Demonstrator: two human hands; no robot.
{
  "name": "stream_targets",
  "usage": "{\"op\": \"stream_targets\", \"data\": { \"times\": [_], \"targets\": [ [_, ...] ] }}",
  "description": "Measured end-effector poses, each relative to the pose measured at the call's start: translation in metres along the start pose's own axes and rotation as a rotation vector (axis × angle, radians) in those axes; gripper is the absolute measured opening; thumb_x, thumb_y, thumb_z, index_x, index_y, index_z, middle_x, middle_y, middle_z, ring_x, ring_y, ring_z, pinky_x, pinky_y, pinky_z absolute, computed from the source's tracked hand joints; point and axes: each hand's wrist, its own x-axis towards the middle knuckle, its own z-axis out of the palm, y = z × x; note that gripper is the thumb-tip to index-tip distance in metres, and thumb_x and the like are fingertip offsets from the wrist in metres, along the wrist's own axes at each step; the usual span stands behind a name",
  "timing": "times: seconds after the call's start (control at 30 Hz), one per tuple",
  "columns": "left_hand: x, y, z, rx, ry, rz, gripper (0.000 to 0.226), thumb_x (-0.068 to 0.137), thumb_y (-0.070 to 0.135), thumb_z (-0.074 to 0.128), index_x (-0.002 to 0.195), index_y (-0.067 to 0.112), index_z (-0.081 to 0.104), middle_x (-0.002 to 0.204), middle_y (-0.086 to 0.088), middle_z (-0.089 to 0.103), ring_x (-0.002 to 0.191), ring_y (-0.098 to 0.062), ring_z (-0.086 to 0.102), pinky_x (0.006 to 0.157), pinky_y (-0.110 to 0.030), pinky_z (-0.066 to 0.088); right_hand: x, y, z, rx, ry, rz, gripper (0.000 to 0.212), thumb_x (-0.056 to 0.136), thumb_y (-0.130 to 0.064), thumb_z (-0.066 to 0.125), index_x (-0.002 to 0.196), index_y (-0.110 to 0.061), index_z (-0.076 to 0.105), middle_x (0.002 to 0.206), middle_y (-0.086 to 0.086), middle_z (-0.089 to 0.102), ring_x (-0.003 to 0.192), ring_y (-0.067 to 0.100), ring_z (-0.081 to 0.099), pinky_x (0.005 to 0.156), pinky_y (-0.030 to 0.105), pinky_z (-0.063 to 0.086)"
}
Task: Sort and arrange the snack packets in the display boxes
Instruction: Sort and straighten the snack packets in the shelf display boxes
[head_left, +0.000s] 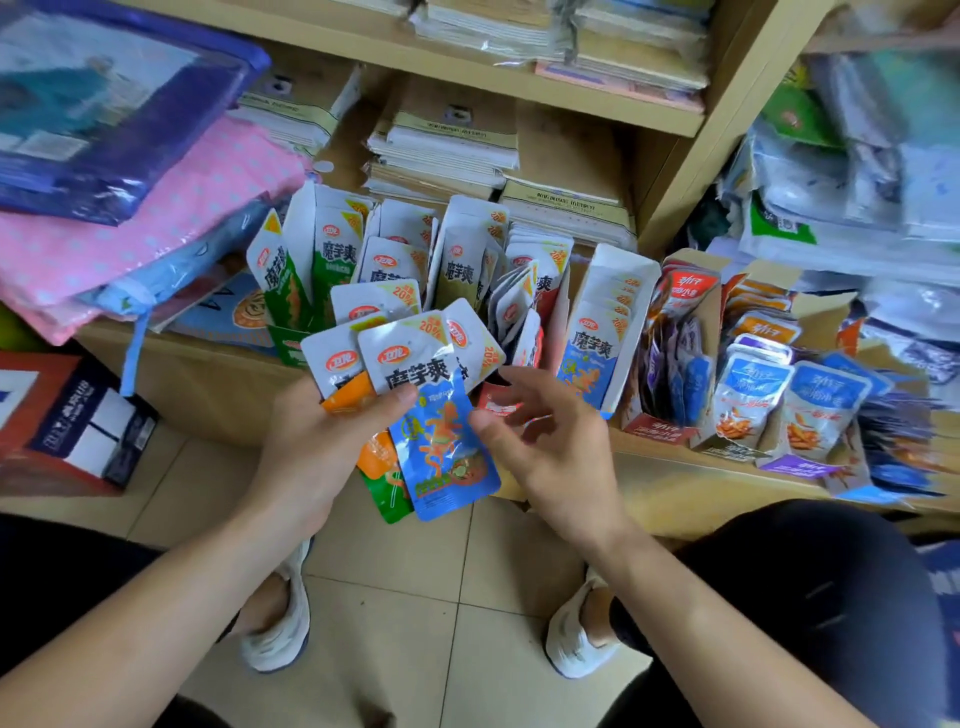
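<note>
- Left hand (311, 447): fingers curled round a fanned bunch of packets (337, 358); thumb pins the blue packet (441, 452) on top
- Right hand (545, 447): fingers loosely spread, holding nothing; thumb just beside the blue packet's right edge
- Display boxes (300, 228) along the shelf (208, 384) front edge, part-filled; blue box (631, 322) nearest the right hand
- Judgement: roughly midway; held bunch and loose heap (893, 441) at the shelf's right end left to sort

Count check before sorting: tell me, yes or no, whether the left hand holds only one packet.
No: the left hand grips several fanned packets, with a blue packet in front.
</note>
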Motion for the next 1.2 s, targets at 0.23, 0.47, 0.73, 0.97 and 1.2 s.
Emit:
{"op": "stream_targets", "data": {
  "times": [0.23, 0.47, 0.73, 0.97, 1.2],
  "targets": [
    [-0.005, 0.000, 0.017, 0.041, -0.125, 0.021, 0.032, 0.070, 0.015, 0.083, 0.100, 0.018, 0.075, 0.100, 0.002, 0.079, 0.092, -0.015, 0.075, 0.073, -0.028, 0.059, -0.005, -0.005, -0.011, 0.292, -0.128, 0.071, 0.017, 0.085, -0.004, 0.077, 0.094, -0.015, 0.067, 0.076, 0.013, 0.069, 0.067, 0.019, 0.067, 0.058, 0.029, 0.056],
    [-0.001, 0.003, 0.025, 0.027, -0.097, 0.028, 0.035, 0.073, 0.020, 0.079, 0.107, 0.018, 0.072, 0.103, 0.004, 0.078, 0.094, -0.015, 0.074, 0.071, -0.028, 0.060, 0.011, -0.016, -0.072, 0.378, 0.533, -0.112, 0.026, 0.091, 0.006, 0.065, 0.080, -0.011, 0.049, 0.064, -0.011, 0.057, 0.062, 0.005, 0.062, 0.059, 0.018, 0.047],
    [-0.002, 0.003, 0.029, 0.035, -0.097, 0.009, 0.036, 0.074, 0.019, 0.078, 0.110, 0.017, 0.071, 0.103, 0.004, 0.078, 0.093, -0.015, 0.075, 0.066, -0.023, 0.059, 0.057, 0.034, -0.065, -0.243, 0.473, -0.037, 0.016, 0.094, -0.021, 0.069, 0.090, -0.030, 0.056, 0.077, -0.003, 0.069, 0.067, 0.011, 0.066, 0.061, 0.031, 0.056],
    [-0.001, 0.006, 0.027, 0.030, -0.095, 0.000, 0.039, 0.075, 0.021, 0.078, 0.113, 0.020, 0.070, 0.105, 0.006, 0.077, 0.094, -0.013, 0.074, 0.066, -0.022, 0.059, 0.044, 0.041, -0.058, -0.486, 0.186, -0.057, 0.019, 0.088, -0.007, 0.072, 0.105, 0.000, 0.073, 0.093, 0.010, 0.077, 0.085, 0.020, 0.072, 0.083, 0.040, 0.060],
    [-0.003, 0.008, 0.030, 0.029, -0.110, 0.004, 0.037, 0.075, 0.022, 0.079, 0.111, 0.019, 0.070, 0.104, 0.005, 0.077, 0.093, -0.014, 0.075, 0.065, -0.021, 0.058, 0.022, 0.049, -0.059, -0.537, -0.194, -0.130, 0.061, 0.089, -0.027, 0.072, 0.144, -0.017, 0.049, 0.124, -0.004, 0.061, 0.117, 0.024, 0.043, 0.101, 0.043, 0.042]
  ]
}}
